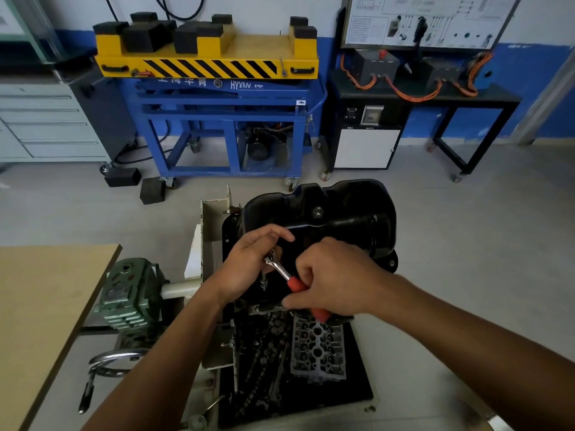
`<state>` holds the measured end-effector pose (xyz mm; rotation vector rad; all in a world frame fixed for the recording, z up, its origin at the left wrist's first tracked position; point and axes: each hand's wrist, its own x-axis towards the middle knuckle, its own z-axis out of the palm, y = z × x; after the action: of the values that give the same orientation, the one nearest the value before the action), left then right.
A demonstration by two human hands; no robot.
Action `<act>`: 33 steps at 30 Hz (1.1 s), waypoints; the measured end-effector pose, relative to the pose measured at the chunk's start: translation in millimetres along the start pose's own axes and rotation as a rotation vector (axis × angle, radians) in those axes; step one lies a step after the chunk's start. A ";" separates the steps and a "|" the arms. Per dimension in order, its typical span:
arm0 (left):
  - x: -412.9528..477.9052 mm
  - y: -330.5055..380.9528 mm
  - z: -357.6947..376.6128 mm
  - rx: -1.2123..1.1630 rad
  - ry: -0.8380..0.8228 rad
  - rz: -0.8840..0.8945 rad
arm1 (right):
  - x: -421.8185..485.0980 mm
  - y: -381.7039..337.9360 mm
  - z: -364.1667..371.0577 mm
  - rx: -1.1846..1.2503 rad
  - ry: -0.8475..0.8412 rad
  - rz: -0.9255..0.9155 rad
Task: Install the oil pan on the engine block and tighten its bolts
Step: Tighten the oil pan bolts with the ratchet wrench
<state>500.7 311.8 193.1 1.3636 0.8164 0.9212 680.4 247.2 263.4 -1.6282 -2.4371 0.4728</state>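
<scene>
A black oil pan (342, 213) sits on top of the engine block on its stand, flange down. A ratchet wrench (281, 270) with a chrome head and red handle stands over the pan's near flange, its socket (264, 283) pointing down at the edge. My left hand (249, 262) curls over the ratchet head and holds it. My right hand (329, 281) grips the red handle, whose end shows below my palm. The bolt under the socket is hidden.
A cylinder head (317, 346) and camshaft parts (264, 362) lie on a black tray below the block. A green gearbox (130, 293) with a crank handle (93, 387) is at the left beside a wooden table (40, 306). A blue and yellow lift cart (217, 98) stands behind.
</scene>
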 end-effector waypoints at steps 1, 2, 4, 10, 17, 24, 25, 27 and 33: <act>0.1 -0.4 -0.4 -0.005 -0.012 -0.007 | 0.0 5.5 -4.0 -0.041 0.015 0.008; -0.2 -0.9 -1.3 -0.014 -0.021 -0.013 | 0.5 10.6 -7.3 -0.088 0.028 0.012; -1.1 -1.8 -2.7 -0.018 -0.039 -0.025 | 3.2 18.5 -11.4 -0.173 0.058 0.017; -4.1 -1.6 -1.9 -0.038 -0.156 -0.060 | 15.5 29.5 -9.5 -0.291 0.179 0.008; -8.2 5.6 -2.1 -0.082 -0.204 -0.067 | 18.3 28.0 2.2 -0.294 0.340 -0.038; -8.6 -1.8 12.4 0.029 0.180 0.080 | 6.2 18.4 -0.3 -0.175 0.208 0.021; -6.7 -1.7 14.9 0.045 0.212 0.093 | 2.4 13.3 1.9 -0.144 0.184 0.027; -3.6 -0.7 19.9 0.081 0.228 0.118 | -4.6 1.5 10.3 -0.072 0.124 0.023; -8.8 -3.1 29.7 0.138 0.149 0.160 | -10.8 -19.5 27.1 -0.034 0.084 -0.022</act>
<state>523.8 291.0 191.3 1.5100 0.9079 1.1185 659.2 225.9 245.3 -1.5989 -2.4121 0.3547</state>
